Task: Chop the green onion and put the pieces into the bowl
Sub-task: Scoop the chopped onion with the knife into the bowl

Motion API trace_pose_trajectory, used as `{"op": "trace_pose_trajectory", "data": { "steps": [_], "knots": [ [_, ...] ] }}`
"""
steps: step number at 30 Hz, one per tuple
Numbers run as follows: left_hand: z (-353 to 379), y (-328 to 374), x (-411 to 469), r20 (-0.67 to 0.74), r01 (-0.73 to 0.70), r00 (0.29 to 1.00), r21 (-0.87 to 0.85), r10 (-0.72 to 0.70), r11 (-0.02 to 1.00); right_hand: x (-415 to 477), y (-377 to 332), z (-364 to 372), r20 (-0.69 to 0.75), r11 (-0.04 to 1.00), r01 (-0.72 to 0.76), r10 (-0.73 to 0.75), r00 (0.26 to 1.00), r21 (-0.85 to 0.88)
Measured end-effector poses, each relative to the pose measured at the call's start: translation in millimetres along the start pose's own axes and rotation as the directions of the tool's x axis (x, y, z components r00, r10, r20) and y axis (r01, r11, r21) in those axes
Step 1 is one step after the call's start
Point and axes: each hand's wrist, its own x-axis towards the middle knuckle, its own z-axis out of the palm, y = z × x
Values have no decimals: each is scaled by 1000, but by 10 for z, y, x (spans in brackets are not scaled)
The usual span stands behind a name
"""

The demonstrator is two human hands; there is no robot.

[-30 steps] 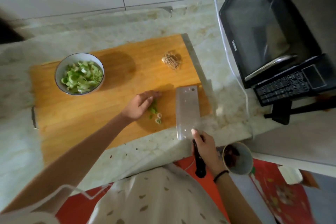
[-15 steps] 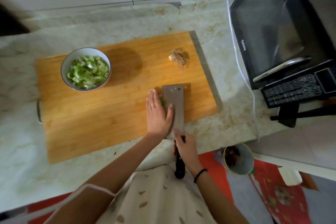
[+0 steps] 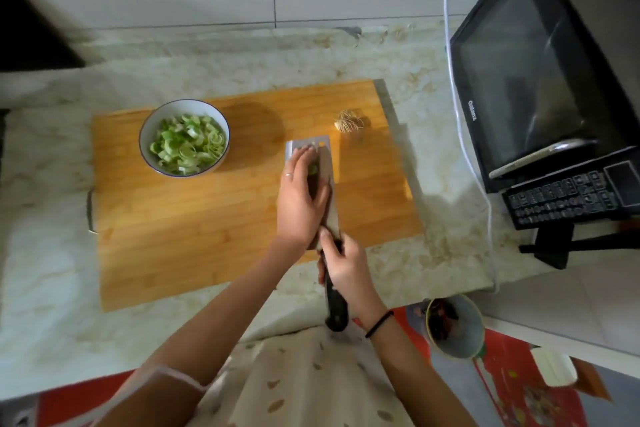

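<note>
Right hand (image 3: pixel 348 274) first: its grip is wrapped tight round the black handle (image 3: pixel 336 305) of the broad steel cleaver (image 3: pixel 329 156), blade turned flat side up over the orange wooden cutting board (image 3: pixel 194 225). The left hand (image 3: pixel 299 204) lies on top of that blade, fingers straight, grip flat rather than curled. It presses a small heap of chopped green onion pieces (image 3: pixel 313 169) against the steel, and just a glimpse of green shows beside the palm. Is the blade off the board or resting on it? Can't tell from here.

The white bowl with a blue rim (image 3: pixel 180 108) sits on the board's left end, apart from the blade and already heaped with green rings. A pale tuft of trimmed roots (image 3: pixel 348 121) lies near the blade's tip. A black microwave oven (image 3: pixel 519 80) stands on the marble counter (image 3: pixel 45 218) at the right.

Now, these pieces: light, soft, probably damp, likely to cling to steel and just as likely to roll off an edge. Pinching them won't do. The best bet is the blade as a level scoop with the palm as a lid, then a tilt and sweep over the bowl. Looks like the last load.
</note>
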Motion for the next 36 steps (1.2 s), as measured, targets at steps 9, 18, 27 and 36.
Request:
{"op": "trace_pose_trajectory", "data": {
  "steps": [9, 18, 27, 36],
  "knots": [
    [-1050, -248, 813, -300, 67, 953, 68, -44, 995, 448, -1018, 802, 191, 966, 222, -195, 962, -130],
    [-1235, -633, 908, -324, 140, 936, -11, -136, 990, 546, -1061, 1036, 211, 952, 237, -195, 958, -192],
    [-1528, -709, 1006, -284, 166, 953, 193, -107, 967, 515, -956, 757, 158, 975, 201, -185, 970, -96],
    [-1468, -542, 651, 275, -397, 915, 476, 296, 785, 546, -1010, 593, 199, 984, 177, -175, 964, 6]
  ]
}}
